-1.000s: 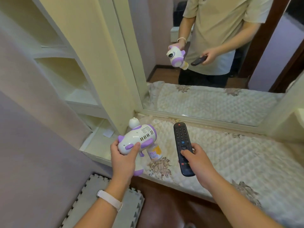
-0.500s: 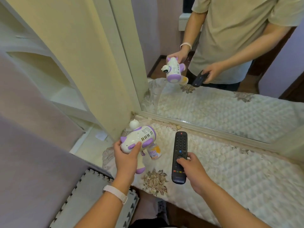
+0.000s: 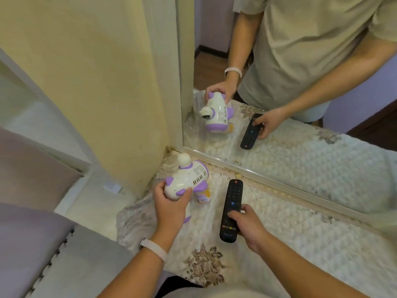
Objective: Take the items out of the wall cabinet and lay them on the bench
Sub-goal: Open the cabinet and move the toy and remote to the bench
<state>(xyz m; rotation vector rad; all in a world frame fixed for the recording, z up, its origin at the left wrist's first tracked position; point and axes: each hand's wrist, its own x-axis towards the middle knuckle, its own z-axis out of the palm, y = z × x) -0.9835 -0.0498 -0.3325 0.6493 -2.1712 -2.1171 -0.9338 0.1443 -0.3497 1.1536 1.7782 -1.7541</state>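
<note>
Two hands were busy, each clamped on its own item. The left hand [image 3: 170, 204] gripped a white and purple toy [image 3: 189, 179] from behind, thumb on the near side and fingers curled round the far side. The toy's round knob pointed to about 11 o'clock, toward the corner. The right hand [image 3: 249, 225] held a black remote [image 3: 233, 203] by its near end, buttons up, with its long axis running almost from 6 to 12 o'clock.

Both items sat low over the desk [image 3: 300, 244], which was spread with a quilted cover [image 3: 268, 211]. Whether either was touching the cover could not be told. A small orange bottle [image 3: 204, 195] showed just under the toy, between the two items.

Setting down looked like the step in hand, and it called for little more than lowering each item straight down. The remote had open cover on its 3 o'clock side. The toy was more hemmed in: the cabinet [image 3: 96, 82] side stood close at 9 o'clock, and the mirror [image 3: 300, 104] rail ran along 12 o'clock. The desk's near edge fell away at 6 o'clock toward a foam mat [image 3: 86, 265], so the toy would probably sit safer placed a little toward 3 o'clock.
</note>
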